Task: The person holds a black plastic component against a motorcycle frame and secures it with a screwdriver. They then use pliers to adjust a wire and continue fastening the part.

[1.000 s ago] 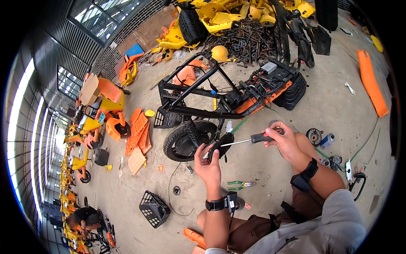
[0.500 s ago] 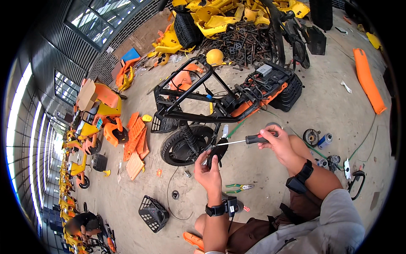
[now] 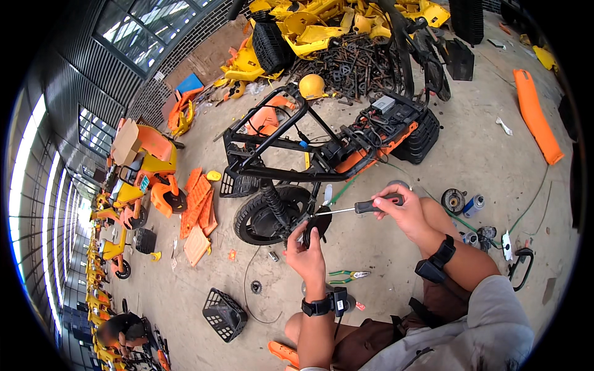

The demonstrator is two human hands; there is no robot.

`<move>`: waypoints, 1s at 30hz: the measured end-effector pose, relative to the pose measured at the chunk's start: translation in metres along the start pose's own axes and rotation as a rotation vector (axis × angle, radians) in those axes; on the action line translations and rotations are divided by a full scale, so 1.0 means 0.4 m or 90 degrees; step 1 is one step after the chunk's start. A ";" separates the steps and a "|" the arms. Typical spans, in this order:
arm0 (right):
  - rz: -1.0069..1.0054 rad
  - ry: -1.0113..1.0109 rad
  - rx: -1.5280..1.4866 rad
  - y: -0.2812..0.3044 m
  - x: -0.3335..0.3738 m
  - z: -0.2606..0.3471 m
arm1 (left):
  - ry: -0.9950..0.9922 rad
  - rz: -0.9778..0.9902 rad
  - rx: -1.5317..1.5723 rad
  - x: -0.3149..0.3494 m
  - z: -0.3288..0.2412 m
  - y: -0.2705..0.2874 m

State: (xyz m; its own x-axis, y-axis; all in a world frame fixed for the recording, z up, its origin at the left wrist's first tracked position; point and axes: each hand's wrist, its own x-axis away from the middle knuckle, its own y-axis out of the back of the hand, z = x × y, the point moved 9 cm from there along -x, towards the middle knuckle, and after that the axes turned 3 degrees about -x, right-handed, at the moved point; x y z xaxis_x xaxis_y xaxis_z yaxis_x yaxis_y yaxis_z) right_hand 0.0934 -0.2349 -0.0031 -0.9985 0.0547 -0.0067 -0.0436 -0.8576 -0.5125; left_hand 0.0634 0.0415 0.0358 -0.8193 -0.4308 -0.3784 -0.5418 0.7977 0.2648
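My right hand [image 3: 403,216] is closed around the dark grip of a screwdriver [image 3: 365,207], whose metal shaft points left. The shaft's tip meets or comes very near a round black part [image 3: 320,222] beside the wheel. Fingers and thumb of my left hand [image 3: 307,260] hold that black part at its lower edge; how it is fixed is hidden. Just left stands the black wheel [image 3: 245,221] with a coil-spring shock absorber [image 3: 272,201], under the bare black frame [image 3: 266,168] of a stripped scooter.
Green-handled pliers [image 3: 349,276], a small gear [image 3: 256,287] and a black basket [image 3: 224,314] lie on the concrete. At right are a round metal part [image 3: 453,201] and a spray can [image 3: 474,206]. Yellow panels [image 3: 315,37] pile up behind. Another person [image 3: 127,328] works at lower left.
My right hand and the screwdriver have shifted slightly left, and the view has moved a little. The left hand keeps its hold on the black part.
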 end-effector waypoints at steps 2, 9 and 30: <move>0.022 0.038 0.018 -0.009 0.002 0.011 | 0.012 0.003 -0.006 0.000 0.008 -0.001; 0.072 0.101 0.074 -0.033 0.021 0.026 | 0.021 0.005 -0.029 -0.002 0.020 0.000; 0.065 0.061 0.059 -0.026 0.020 0.013 | 0.022 0.000 -0.025 -0.008 0.000 0.002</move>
State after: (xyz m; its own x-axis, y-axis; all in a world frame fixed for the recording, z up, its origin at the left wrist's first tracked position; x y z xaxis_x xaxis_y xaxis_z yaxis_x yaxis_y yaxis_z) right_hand 0.0858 -0.2280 0.0068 -0.9903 0.0101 -0.1387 0.0501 -0.9046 -0.4234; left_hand 0.0654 0.0434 0.0373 -0.8247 -0.4464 -0.3473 -0.5486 0.7808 0.2991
